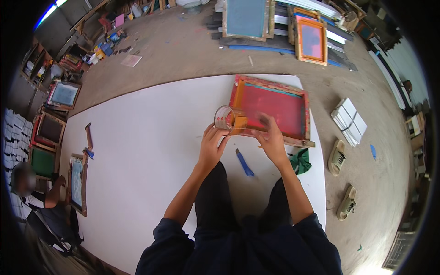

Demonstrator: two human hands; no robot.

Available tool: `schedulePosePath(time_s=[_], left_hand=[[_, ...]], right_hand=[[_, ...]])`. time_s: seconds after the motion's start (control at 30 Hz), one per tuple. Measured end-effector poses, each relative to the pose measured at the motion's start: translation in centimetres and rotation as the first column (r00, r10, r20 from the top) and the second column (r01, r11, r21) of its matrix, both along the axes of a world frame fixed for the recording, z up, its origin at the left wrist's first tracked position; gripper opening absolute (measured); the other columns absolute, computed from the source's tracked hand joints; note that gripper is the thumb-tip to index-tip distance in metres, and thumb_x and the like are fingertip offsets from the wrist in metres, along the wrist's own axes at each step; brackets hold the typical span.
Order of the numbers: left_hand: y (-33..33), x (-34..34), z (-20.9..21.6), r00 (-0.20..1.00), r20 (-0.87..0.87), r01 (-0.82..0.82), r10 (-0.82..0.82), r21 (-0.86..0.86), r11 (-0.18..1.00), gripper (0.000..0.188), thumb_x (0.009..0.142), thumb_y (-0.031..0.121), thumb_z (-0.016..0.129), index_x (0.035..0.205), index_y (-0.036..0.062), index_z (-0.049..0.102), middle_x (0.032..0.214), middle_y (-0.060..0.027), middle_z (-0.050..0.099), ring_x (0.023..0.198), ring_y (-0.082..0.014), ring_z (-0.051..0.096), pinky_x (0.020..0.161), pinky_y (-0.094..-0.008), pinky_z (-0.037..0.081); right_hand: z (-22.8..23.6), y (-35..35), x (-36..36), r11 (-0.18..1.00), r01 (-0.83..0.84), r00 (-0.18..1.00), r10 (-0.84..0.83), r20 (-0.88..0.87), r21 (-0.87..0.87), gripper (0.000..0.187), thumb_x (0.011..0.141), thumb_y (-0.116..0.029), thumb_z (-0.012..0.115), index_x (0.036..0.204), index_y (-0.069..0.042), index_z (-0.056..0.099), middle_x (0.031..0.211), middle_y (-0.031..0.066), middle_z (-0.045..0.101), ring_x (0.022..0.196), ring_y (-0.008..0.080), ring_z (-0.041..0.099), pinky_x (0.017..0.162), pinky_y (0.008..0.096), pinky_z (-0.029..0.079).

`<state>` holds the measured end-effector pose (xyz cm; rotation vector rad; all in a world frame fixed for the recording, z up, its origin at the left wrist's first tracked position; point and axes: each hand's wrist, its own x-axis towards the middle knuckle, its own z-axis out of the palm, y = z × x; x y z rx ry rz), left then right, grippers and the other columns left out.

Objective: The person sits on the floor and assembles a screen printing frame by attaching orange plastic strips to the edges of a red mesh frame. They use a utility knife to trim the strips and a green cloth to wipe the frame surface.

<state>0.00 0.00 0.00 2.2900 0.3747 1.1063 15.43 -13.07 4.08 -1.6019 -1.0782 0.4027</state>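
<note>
The left hand [213, 145] grasps a wide tape roll [239, 122] by its lower rim, fingers and thumb closed around the near edge. The roll lies just beyond that hand's fingertips, tilted up off the worktop [142, 151], with its round opening turned left and toward the wearer and its amber barrel running rightward.

That rightward run is the relation that matters: the barrel points at the right hand [271, 142], which hangs just to the right of the roll with fingers curved and spread. Its fingertips are blurred, so whether they touch the roll or pinch any tape I cannot tell. The left hand is the nearer, being in contact.

Beyond both hands, reaching farther to the right, lies a red-meshed frame [279, 108], its longer sides running left to right and slanting nearer the wearer at the right end. A blue-handled knife [244, 163] lies below and between the hands, and a green cloth [301, 161] sits just right of the right wrist.
</note>
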Motion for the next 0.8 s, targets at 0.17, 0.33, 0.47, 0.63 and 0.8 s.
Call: schedulePosePath(time_s=[0.17,0.33,0.47,0.63,0.8], left_hand=[[-7.5,-0.7,4.7,0.99,0.096,0.099,-0.107,0.087,0.991,0.013,0.078,0.003,0.065,0.088,0.0051,0.058,0.086,-0.0058,0.062,0.083,-0.0247,0.059,0.097,-0.0465,0.038],[-11.3,1.5,7.6,0.97,0.157,0.152,-0.184,0.198,0.968,0.013,0.078,0.002,0.065,0.088,0.0041,0.057,0.087,-0.006,0.062,0.083,-0.0243,0.058,0.097,-0.0457,0.038],[-12.9,3.1,8.5,0.943,0.167,0.249,-0.29,0.226,0.942,0.013,0.079,0.001,0.063,0.089,0.0037,0.055,0.088,-0.0068,0.062,0.083,-0.0255,0.058,0.097,-0.045,0.038],[-14.0,4.2,7.7,0.916,0.159,0.339,-0.367,0.18,0.923,0.016,0.078,-0.001,0.062,0.09,0.003,0.052,0.09,-0.0093,0.062,0.087,-0.0287,0.058,0.096,-0.045,0.038],[-14.2,5.0,6.1,0.919,0.148,0.345,-0.365,0.143,0.928,0.018,0.079,0.002,0.064,0.092,0.0024,0.052,0.087,-0.0108,0.061,0.081,-0.0284,0.058,0.087,-0.045,0.04]], right_hand=[[6.1,-7.3,-2.4,0.988,0.064,0.992,-0.079,0.1,0.141,0.05,0.079,-0.002,0.066,0.124,-0.003,0.045,0.121,0.0133,0.056,0.118,0.0282,0.05,0.097,0.0349,0.042],[8.8,-12.1,-1.8,0.962,0.166,0.88,-0.244,0.408,0.216,0.049,0.077,0.0,0.068,0.122,-0.004,0.049,0.109,0.0118,0.06,0.106,0.022,0.057,0.088,0.0349,0.046],[9.4,-14.6,-1.7,0.921,0.234,0.815,-0.36,0.454,0.312,0.051,0.074,0.001,0.07,0.121,-0.005,0.05,0.098,0.0091,0.061,0.094,0.0191,0.059,0.082,0.0341,0.046],[10.2,-15.7,-1.9,0.915,0.347,0.896,-0.389,0.216,0.206,0.037,0.074,-0.001,0.07,0.109,-0.004,0.058,0.089,0.0067,0.062,0.079,0.0151,0.058,0.07,0.0293,0.048],[9.4,-16.0,-1.3,0.897,0.395,0.823,-0.441,0.357,0.199,0.017,0.075,0.0,0.068,0.091,-0.001,0.064,0.085,0.0076,0.06,0.07,0.0156,0.057,0.061,0.0275,0.048]])
